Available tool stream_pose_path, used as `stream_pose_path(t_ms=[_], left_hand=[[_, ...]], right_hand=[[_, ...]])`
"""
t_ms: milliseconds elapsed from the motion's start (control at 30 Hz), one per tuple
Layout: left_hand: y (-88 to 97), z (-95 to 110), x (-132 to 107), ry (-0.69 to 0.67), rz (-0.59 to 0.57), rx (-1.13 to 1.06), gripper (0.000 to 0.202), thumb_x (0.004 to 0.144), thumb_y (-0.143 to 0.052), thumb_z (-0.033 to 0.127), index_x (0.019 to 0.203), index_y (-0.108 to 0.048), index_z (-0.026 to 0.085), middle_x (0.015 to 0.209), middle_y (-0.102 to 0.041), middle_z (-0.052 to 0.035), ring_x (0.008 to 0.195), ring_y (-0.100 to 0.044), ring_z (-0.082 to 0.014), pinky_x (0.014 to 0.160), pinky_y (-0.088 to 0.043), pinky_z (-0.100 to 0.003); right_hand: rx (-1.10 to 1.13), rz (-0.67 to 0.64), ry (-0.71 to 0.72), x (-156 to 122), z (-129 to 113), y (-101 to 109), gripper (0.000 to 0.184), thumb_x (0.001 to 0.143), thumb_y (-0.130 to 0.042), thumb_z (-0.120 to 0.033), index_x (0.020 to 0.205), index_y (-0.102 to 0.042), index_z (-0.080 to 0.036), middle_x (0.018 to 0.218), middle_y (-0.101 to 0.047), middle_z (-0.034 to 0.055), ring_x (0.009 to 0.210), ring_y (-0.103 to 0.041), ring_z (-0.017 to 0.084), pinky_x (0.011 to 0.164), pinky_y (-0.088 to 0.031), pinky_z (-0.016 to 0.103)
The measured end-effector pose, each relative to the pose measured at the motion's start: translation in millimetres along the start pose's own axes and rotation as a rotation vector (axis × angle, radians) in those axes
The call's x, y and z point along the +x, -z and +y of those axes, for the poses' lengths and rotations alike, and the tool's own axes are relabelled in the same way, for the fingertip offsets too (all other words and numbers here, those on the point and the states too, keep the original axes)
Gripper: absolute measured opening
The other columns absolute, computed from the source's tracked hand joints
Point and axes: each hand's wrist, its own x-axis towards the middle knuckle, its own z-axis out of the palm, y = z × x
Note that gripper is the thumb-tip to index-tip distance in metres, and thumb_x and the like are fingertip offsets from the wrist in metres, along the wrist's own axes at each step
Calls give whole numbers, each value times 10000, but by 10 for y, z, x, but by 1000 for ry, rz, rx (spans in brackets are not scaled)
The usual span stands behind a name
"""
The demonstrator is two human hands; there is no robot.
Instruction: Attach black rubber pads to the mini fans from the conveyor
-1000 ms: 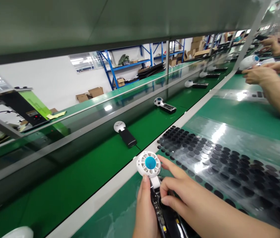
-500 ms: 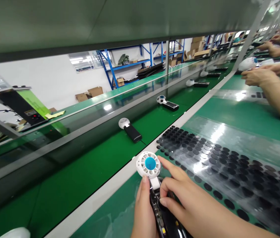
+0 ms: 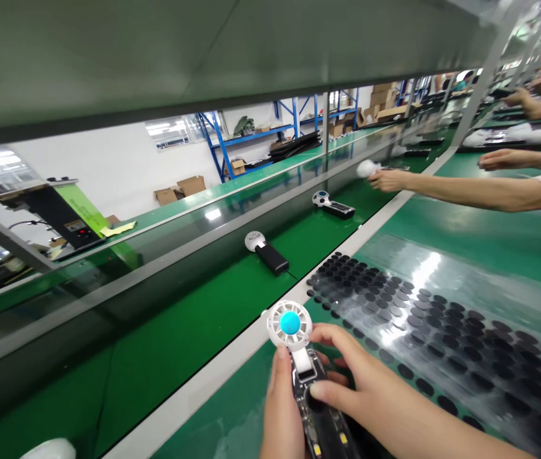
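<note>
A small handheld fan (image 3: 289, 324) with a white head, a blue centre and a black handle points away from me, low in the middle of the head view. Circuit parts and small yellow pieces show along its open handle. My left hand (image 3: 282, 408) is closed round the left side of the handle, thumb just below the fan head. On the right side, my right hand (image 3: 361, 376) grips too, its fingers partly hidden behind the handle. Its thumb presses on a dark round disc (image 3: 315, 399) on the handle; the tip covers part of that disc.
A clear sheet with rows of black round stickers (image 3: 424, 386) lies right of my hands. More fans (image 3: 270, 256) lie on the green conveyor belt (image 3: 170, 344). A co-worker's hand (image 3: 390, 180) holds a white-headed fan over the belt. A low panel (image 3: 203, 57) hangs above.
My right thumb has come down on the disc and the fingers have moved behind the handle. The co-worker's arm has reached over the belt to a fan. The view has shifted slightly.
</note>
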Motion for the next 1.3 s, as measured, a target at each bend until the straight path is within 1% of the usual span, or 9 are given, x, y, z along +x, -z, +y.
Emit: stream_pose_path(t_ms=[133,300,433,700,867,1000,1100,1200,1300], left_hand=[[-12,66,-19,11,48,-66,412,728,-622,441,1048,-530,197,840,-669,-94,912,-624,-304,761,-498,-444],[-31,145,9,10,91,-136,510,743,-548,147,1195,-317,198,725,-676,-43,803,-670,-231,738,-509,-361],[23,117,102,102,41,-76,487,858,-386,436,1238,-330,136,634,-666,-90,480,-621,-208,528,-485,-327],[105,71,184,-64,-34,-101,805,569,-611,227,1276,-229,174,935,-629,-109,564,-563,-178,432,-429,-280],[40,119,104,-105,-79,-52,702,603,-587,246,1225,-271,168,928,-608,-109,552,-551,-165,440,-437,-291],[43,87,89,-130,-142,3,840,591,-630,303,1293,-186,178,1014,-608,-142,564,-589,-178,501,-450,-298],[81,27,111,-185,-60,87,922,566,-688,269,1339,-188,226,1141,-570,-147,822,-622,-246,646,-480,-305],[109,20,135,-264,26,195,866,576,-705,233,1327,-274,249,1212,-535,-132,942,-595,-252,692,-479,-279],[93,148,164,-311,5,210,823,629,-662,275,1333,-238,231,1093,-598,-139,748,-638,-225,555,-475,-276]], right_hand=[[-154,192,-22,116,-166,202,407,838,-412,-433,1222,-359,-310,1333,-394,43,1174,-444,245,914,-422,394],[-538,241,227,804,-234,487,413,794,-570,-280,1192,-466,-235,1347,-388,50,1265,-314,242,1041,-281,388],[-636,313,191,1617,-178,555,422,841,-572,-283,1233,-448,-186,1325,-413,89,1179,-417,283,959,-342,522],[-538,368,65,2314,-184,408,341,871,-537,-303,1185,-488,-181,1209,-514,75,1037,-534,230,866,-447,459],[-319,352,100,1985,-218,406,324,876,-528,-306,1175,-493,-186,1170,-536,66,981,-559,211,831,-470,424],[-59,285,167,1326,-248,345,404,856,-538,-310,1229,-429,-197,1113,-576,60,929,-589,201,804,-482,390],[149,200,153,706,-233,296,439,824,-525,-361,1226,-415,-224,1102,-613,39,921,-618,199,778,-500,319],[403,187,24,174,-158,266,458,795,-545,-392,1204,-437,-215,1107,-634,50,948,-621,197,760,-508,273],[850,240,-150,-115,-54,245,397,737,-653,-308,1099,-525,-208,999,-686,54,819,-638,176,677,-520,255]])
